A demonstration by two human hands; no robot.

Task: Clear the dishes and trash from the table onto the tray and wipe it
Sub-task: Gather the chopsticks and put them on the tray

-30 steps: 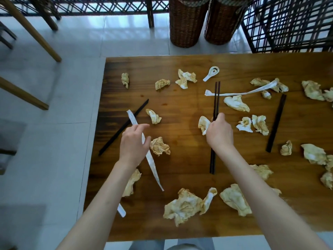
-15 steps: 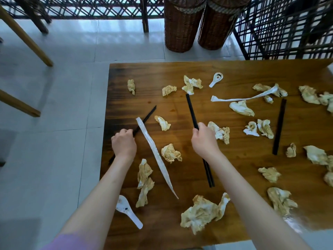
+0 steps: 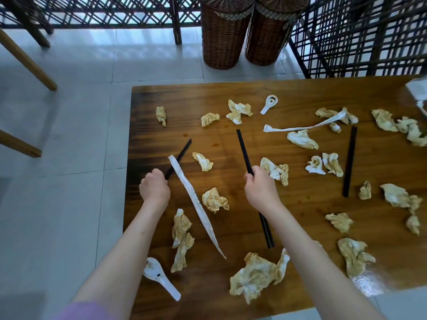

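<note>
Both hands grip black chopsticks above the wooden counter point(image 3: 300, 93). The left hand point(image 3: 154, 188) is curled round the near end of one pair of chopsticks point(image 3: 181, 155), which runs from the fist away and to the right. The right hand point(image 3: 260, 187) is wrapped round the middle of a second pair of chopsticks point(image 3: 245, 151); their far end points away from the fist and their near end juts out beneath the wrist toward the counter's near edge. A long white paper sleeve point(image 3: 196, 204) lies on the counter between the two hands, its far end just beside the left hand's chopsticks. A crumpled stained napkin point(image 3: 215, 200) sits between the sleeve and the right hand, and another napkin point(image 3: 276, 170) lies just beside the right hand's knuckles. A third pair of chopsticks point(image 3: 349, 161) lies flat well to the right of the right hand. A white spoon point(image 3: 160, 279) rests at the counter's left edge beside the left forearm, and a second white spoon point(image 3: 269, 103) lies near the far edge.
</note>
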